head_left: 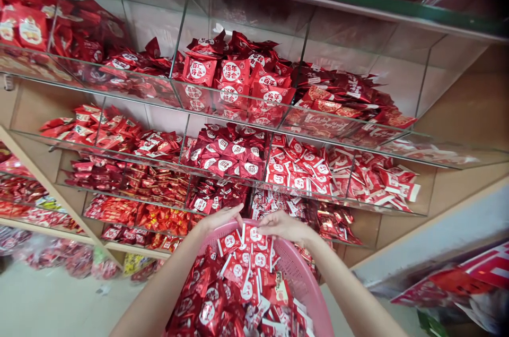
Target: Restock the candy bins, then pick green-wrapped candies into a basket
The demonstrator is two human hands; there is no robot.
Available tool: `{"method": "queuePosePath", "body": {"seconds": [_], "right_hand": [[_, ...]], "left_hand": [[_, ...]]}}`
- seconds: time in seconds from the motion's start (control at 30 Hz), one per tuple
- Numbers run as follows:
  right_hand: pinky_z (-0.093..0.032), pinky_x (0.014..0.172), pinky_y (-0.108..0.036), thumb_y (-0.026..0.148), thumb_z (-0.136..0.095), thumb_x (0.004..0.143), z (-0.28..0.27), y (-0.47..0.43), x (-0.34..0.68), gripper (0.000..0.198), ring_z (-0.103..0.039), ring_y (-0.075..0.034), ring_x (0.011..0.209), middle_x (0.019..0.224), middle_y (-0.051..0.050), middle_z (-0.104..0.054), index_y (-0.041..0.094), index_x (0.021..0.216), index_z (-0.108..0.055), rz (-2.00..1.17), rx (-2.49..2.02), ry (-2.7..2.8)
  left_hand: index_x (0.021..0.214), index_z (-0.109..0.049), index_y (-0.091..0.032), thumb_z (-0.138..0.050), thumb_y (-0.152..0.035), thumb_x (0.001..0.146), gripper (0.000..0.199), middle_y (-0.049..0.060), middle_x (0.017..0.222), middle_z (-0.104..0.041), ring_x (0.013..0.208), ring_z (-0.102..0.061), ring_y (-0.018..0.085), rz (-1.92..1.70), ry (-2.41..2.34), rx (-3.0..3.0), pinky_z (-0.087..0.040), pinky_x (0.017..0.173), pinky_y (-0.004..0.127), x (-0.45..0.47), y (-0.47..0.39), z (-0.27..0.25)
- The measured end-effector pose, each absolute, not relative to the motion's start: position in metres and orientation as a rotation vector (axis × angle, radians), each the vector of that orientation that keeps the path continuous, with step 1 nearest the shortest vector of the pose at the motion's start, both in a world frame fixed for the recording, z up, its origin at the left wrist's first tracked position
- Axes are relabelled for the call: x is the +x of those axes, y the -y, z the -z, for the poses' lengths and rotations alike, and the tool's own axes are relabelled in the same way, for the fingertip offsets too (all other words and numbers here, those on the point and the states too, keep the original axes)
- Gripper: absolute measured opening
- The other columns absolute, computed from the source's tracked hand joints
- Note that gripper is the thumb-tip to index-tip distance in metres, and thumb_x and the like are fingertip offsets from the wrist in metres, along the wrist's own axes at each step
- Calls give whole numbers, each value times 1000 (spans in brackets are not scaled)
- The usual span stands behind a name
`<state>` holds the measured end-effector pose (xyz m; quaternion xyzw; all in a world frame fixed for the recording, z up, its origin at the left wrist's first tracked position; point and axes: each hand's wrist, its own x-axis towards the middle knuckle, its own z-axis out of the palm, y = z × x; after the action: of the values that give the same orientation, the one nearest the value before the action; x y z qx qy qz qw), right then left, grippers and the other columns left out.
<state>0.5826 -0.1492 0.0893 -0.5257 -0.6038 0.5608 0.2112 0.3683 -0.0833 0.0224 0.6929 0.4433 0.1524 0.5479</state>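
A pink plastic basket full of small red-and-white wrapped packets is in front of me, below the shelves. At its far rim, my right hand pinches the edge of a red packet with a white round label. My left hand lies over the rim on the other side, its fingers closed and their tips at the same packet's left edge. Both hands are close together, with the packet between them. Darker red packets fill the basket's near left part.
Glass-fronted shelves hold red packets sorted in compartments. A wooden side panel rises at right. Bagged goods lie on the floor at left. Red packaging is piled at lower right.
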Motion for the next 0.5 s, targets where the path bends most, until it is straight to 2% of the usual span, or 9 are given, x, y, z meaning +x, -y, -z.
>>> {"method": "queuePosePath", "body": {"seconds": [0.17,0.3,0.4,0.5], "right_hand": [[-34,47,-21,33,-75,58,-38,133,576,20,-43,-6,44,47,6,-56,15,61,-67,-1543,-1563,1676],[-35,47,-21,25,-72,62,-28,125,572,13,-45,-7,43,46,5,-57,15,59,-67,-1518,-1584,1681],[-37,46,-20,21,-69,65,-25,120,568,11,-48,-7,42,45,5,-56,14,57,-65,-1470,-1625,1669],[-37,44,-19,20,-69,64,-21,118,565,11,-49,-7,42,44,5,-55,14,57,-64,-1391,-1686,1656]], "left_hand": [[74,-71,-20,-22,-71,82,71,4,100,-65,104,-52,22,-352,-983,1608,-25,104,35,368,86,-29],[83,-73,-21,-27,-72,79,69,3,110,-62,110,-50,23,-354,-993,1554,-20,108,35,368,86,-28],[88,-73,-22,-26,-72,80,69,3,118,-59,118,-45,24,-352,-982,1566,-12,111,35,368,85,-24],[88,-73,-22,-26,-68,82,66,2,117,-59,118,-45,24,-349,-998,1592,-9,111,35,367,83,-22]]}}
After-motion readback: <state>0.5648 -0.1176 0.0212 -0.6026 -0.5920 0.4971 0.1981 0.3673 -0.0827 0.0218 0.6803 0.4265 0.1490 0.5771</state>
